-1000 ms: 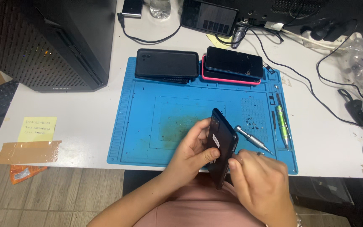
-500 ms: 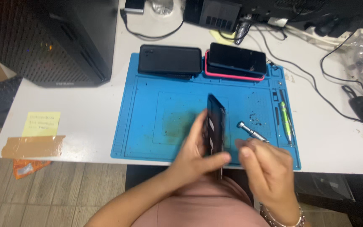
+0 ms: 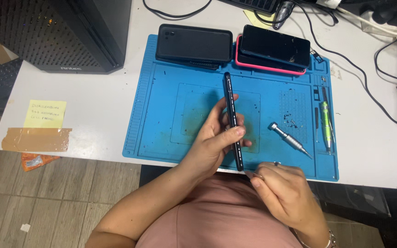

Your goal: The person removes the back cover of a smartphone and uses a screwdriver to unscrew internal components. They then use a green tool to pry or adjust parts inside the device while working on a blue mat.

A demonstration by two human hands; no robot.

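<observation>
Right hand [image 3: 285, 195]: fingers pinched on a thin pick [image 3: 249, 174] at the phone's near end. Left hand [image 3: 214, 142]: fingers clasping black phone [image 3: 233, 120], edge-on, above blue mat [image 3: 161, 115]. Beyond: screwdriver [image 3: 290, 139], two stacked phones [image 3: 272, 48].

**Phone held on edge above blue mat**

Seen from above: left hand [image 3: 214, 142] gripped a dark phone [image 3: 233, 121] edge-on over a blue work mat [image 3: 161, 119], thumb pressed against its side. Right hand [image 3: 283, 190] hovered just beside the phone's lower end, fingertips pinched on a small thin piece, too small to identify. On the mat lay a silver screwdriver [image 3: 290, 140], a green-handled tool [image 3: 327, 126], a black phone [image 3: 194, 43] and another phone in a pink case [image 3: 272, 48]. Left of the mat: yellow sticky note [image 3: 44, 114], brown tape strip [image 3: 35, 139].
</observation>
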